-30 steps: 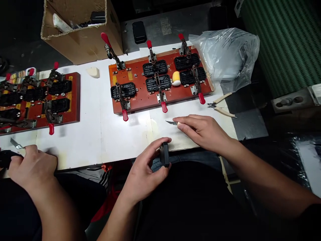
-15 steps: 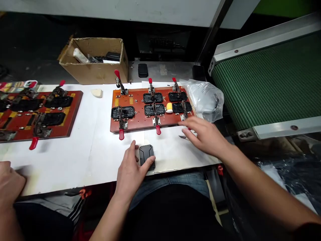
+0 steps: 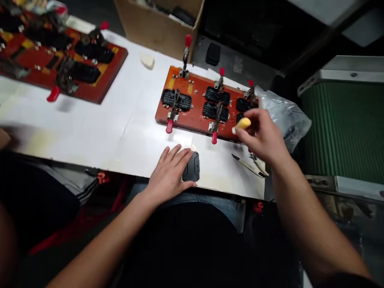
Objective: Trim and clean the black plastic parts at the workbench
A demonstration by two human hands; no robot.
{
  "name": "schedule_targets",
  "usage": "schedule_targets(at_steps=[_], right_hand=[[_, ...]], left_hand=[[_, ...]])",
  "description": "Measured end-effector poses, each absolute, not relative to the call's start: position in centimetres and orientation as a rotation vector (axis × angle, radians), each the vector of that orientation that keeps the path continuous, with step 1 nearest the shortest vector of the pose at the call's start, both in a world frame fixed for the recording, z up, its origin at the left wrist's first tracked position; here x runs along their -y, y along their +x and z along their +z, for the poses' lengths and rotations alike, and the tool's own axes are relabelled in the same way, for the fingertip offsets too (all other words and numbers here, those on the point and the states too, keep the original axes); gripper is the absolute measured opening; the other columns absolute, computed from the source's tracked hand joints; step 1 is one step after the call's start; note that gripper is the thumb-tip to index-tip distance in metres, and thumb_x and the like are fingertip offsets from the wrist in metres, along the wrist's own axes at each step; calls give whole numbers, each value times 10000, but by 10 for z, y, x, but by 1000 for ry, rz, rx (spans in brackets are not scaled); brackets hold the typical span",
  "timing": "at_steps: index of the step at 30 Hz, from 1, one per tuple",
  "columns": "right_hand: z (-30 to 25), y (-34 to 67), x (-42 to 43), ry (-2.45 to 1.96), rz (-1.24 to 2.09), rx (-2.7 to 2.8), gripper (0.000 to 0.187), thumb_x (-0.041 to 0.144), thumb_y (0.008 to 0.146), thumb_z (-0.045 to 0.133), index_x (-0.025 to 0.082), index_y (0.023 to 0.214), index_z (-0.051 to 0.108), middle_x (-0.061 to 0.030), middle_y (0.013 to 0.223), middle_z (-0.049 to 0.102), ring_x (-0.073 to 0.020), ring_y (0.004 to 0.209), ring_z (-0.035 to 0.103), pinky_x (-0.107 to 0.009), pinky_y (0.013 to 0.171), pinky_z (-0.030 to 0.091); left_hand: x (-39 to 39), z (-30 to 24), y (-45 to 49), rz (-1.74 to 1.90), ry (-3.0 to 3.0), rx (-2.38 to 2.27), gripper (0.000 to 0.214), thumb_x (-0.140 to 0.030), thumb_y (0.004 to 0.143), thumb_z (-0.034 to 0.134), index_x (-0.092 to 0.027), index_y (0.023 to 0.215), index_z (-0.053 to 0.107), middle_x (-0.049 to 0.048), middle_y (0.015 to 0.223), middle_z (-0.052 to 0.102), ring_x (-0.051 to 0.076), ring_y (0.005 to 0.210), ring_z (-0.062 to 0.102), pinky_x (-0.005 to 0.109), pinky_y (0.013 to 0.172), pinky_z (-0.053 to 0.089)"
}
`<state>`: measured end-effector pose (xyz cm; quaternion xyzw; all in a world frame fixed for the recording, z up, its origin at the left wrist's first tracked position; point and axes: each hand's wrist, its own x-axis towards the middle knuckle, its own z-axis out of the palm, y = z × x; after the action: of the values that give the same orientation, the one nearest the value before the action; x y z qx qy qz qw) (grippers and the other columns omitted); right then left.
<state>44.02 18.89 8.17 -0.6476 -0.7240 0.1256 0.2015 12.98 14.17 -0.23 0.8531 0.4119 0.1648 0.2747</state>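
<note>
My left hand [image 3: 168, 171] lies flat on the white table sheet [image 3: 99, 120], fingers stretched out, its thumb side touching a small black plastic housing [image 3: 191, 167]. My right hand [image 3: 264, 136] is raised over the right end of the orange clamp fixture [image 3: 198, 102] and pinches a small yellow and white piece [image 3: 241, 124] in its fingertips. The fixture carries several black parts under red-handled toggle clamps. A small knife [image 3: 244, 162] lies on the sheet just below my right hand.
A second red clamp fixture [image 3: 60, 60] with black parts lies at the far left. A cardboard box [image 3: 159, 24] stands behind. A clear plastic bag [image 3: 285, 116] sits right of the fixture, beside a green conveyor belt [image 3: 342, 136]. A white wedge [image 3: 147, 61] rests on the sheet.
My right hand left the knife on the sheet and picked the yellow piece off the fixture. My left hand set the black housing down and flattened beside it. The view swung left and tilted.
</note>
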Motion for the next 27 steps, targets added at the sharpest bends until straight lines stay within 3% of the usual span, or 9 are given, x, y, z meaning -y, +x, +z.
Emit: schedule_targets(at_steps=[5, 10, 14, 19, 23, 27], right_hand=[[43, 371, -103, -1561, 765, 1881, 290, 269, 1026, 627, 266, 1304, 544, -105, 1272, 666, -259, 1137, 676, -420, 991, 579], [1, 334, -92, -1500, 641, 1860, 336, 180, 1036, 580, 279, 1355, 544, -97, 1315, 691, -252, 1252, 641, -479, 1103, 536], [-1, 331, -89, -1578, 599, 1800, 313, 239, 1015, 643, 262, 1313, 550, -132, 1276, 674, -281, 1223, 656, -506, 1044, 574], [2, 335, -89, -1608, 675, 1809, 337, 244, 1017, 642, 268, 1341, 553, -105, 1237, 720, -266, 1125, 700, -490, 991, 601], [4, 345, -97, -1553, 595, 1943, 245, 245, 1016, 643, 293, 1255, 616, -82, 1166, 757, -294, 1097, 680, -551, 972, 590], [6, 345, -102, -1710, 538, 1828, 146, 306, 1004, 690, 276, 1139, 645, -79, 1073, 750, -283, 1032, 682, -497, 906, 600]], left_hand=[[-142, -8, 129, 506, 2266, -1083, 940, -492, 806, 863, -249, 1612, 444, 130, 1641, 509, 428, 1602, 295, 640, 1334, 124], [-143, -10, 130, 510, 2295, -1083, 910, -498, 830, 839, -226, 1608, 455, 140, 1633, 518, 433, 1597, 308, 639, 1334, 138], [-144, -10, 130, 523, 2278, -1077, 858, -504, 851, 813, -204, 1585, 486, 141, 1626, 527, 438, 1587, 322, 636, 1330, 147], [-137, -8, 130, 538, 2238, -1076, 878, -449, 833, 833, -188, 1590, 472, 137, 1642, 508, 417, 1590, 326, 613, 1345, 113], [-129, -9, 133, 488, 2232, -1055, 866, -446, 856, 805, -171, 1599, 454, 135, 1654, 495, 404, 1573, 357, 608, 1342, 125], [-129, -11, 135, 485, 2227, -1062, 868, -491, 859, 798, -204, 1604, 457, 123, 1649, 506, 427, 1571, 353, 626, 1333, 124]])
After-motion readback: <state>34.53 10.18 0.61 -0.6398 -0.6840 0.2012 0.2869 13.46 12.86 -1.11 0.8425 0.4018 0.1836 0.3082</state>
